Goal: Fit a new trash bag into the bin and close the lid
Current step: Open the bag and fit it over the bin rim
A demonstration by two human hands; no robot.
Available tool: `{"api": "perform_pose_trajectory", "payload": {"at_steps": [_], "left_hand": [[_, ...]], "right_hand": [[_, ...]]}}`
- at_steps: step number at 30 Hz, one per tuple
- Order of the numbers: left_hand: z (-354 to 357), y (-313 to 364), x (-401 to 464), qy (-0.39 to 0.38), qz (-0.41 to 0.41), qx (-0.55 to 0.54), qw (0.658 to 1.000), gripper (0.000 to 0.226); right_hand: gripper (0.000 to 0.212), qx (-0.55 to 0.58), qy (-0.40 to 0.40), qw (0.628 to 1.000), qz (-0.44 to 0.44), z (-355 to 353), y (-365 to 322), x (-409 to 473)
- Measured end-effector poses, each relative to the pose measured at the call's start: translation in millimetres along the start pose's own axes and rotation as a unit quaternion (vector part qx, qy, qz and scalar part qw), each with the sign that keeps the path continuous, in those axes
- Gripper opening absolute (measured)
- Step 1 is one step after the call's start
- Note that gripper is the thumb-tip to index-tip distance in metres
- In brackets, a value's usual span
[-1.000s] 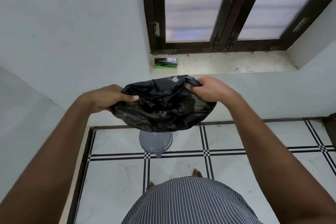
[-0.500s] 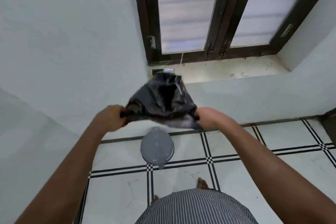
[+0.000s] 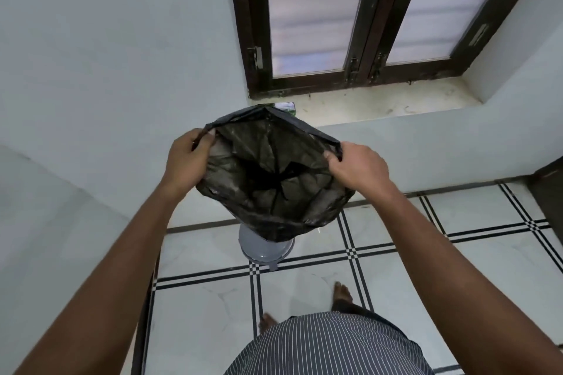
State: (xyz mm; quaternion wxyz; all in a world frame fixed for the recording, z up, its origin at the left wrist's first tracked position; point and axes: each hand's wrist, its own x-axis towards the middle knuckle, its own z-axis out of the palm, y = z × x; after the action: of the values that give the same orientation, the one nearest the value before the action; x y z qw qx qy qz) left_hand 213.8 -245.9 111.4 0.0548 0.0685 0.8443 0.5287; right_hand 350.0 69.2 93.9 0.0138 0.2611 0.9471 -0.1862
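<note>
Two hands, well apart, hold the bag (image 3: 271, 179) wide open in the air: the left hand (image 3: 186, 158) pinches the rim on one side, the right hand (image 3: 355, 166) grips it on the other. You can see right down into the black plastic. The bin (image 3: 265, 250) sits on the floor below, mostly hidden behind the bag, and its grey lid looks closed (hard to be sure). So this is the opening-out step — nothing is fitted yet. Next I'd guess the lid has to come up, then the bag goes down in and its rim folds over the bin's edge — keep that mouth spread.
</note>
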Motion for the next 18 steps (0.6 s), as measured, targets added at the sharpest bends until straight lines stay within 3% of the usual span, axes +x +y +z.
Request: {"api": "perform_pose_trajectory", "payload": {"at_steps": [3,4,6,8,10,12,14,15,16,18], "left_hand": [[6,9,-7,-0.089,0.022,-0.018,0.996,0.03],[10,13,-9,-0.113,0.03,-0.018,0.993,0.03],[15,19,-13,-0.147,0.042,-0.022,0.988,0.03],[15,21,-15,-0.166,0.043,-0.022,0.985,0.032],[10,15,-18,-0.195,0.009,0.023,0.98,0.057],[9,1,-19,-0.228,-0.035,0.19,0.954,0.073],[12,-19,-20,-0.221,-0.07,0.378,0.896,0.06],[12,-28,-23,-0.198,-0.099,0.408,0.886,0.046],[13,-35,-25,-0.173,-0.137,0.387,0.895,0.035],[17,-47,-28,-0.13,-0.234,0.22,0.938,0.029]], "right_hand": [[0.116,0.051,0.068,0.992,-0.088,-2,-32,-14],[0.124,0.08,0.095,0.984,-0.13,-5,-47,-17],[0.108,0.093,0.125,0.97,-0.189,-8,-69,-14],[0.063,0.079,0.133,0.962,-0.226,-12,-77,-8],[0.033,0.077,0.139,0.954,-0.255,-19,-70,-2],[0.035,0.094,0.151,0.949,-0.261,-23,-56,0],[0.038,0.093,0.181,0.951,-0.235,-23,-39,3],[0.038,0.083,0.194,0.953,-0.216,-21,-29,5],[0.038,0.078,0.205,0.956,-0.194,-21,-20,6],[0.037,0.08,0.214,0.961,-0.155,-22,-2,9]]}}
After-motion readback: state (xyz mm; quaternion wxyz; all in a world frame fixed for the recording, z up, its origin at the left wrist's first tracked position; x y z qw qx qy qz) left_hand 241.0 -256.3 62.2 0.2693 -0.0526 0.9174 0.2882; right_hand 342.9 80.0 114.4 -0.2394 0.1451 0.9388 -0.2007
